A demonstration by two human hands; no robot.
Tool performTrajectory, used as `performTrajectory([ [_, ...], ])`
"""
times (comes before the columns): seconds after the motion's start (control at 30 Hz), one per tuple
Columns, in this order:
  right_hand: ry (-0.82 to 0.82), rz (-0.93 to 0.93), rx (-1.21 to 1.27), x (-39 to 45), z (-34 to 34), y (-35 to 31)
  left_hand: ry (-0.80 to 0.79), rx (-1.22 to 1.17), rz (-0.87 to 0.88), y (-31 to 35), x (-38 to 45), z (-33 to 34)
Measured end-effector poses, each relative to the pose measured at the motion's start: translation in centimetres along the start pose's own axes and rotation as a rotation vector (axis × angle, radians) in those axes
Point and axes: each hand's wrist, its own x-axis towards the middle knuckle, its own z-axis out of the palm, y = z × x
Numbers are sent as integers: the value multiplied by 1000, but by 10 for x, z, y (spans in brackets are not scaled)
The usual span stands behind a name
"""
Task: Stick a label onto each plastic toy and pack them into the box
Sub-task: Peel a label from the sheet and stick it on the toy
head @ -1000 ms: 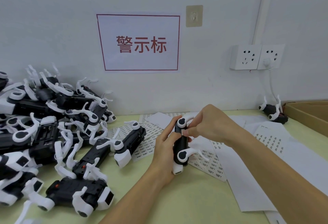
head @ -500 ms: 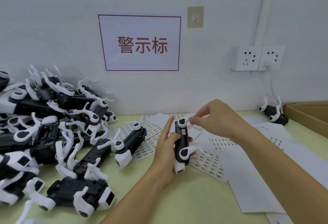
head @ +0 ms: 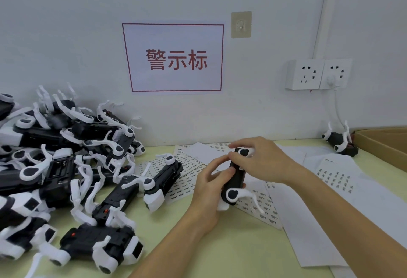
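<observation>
- The left hand [head: 208, 186] curls its fingers around the black-and-white toy [head: 235, 179], over the label sheets [head: 262, 202] at counter centre.
- The right hand [head: 259, 158] grips its far end; the thumb should rub the label flat.
- The cardboard box [head: 383, 143] waits far right.

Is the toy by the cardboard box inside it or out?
Out. The toy lies on the table, just left of the box edge.
</observation>
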Motion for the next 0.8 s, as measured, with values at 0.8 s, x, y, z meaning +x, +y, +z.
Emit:
performTrajectory([
  [0.8,-419,245,196,-21,-30,9,116,-98,-19,7,0,1],
])
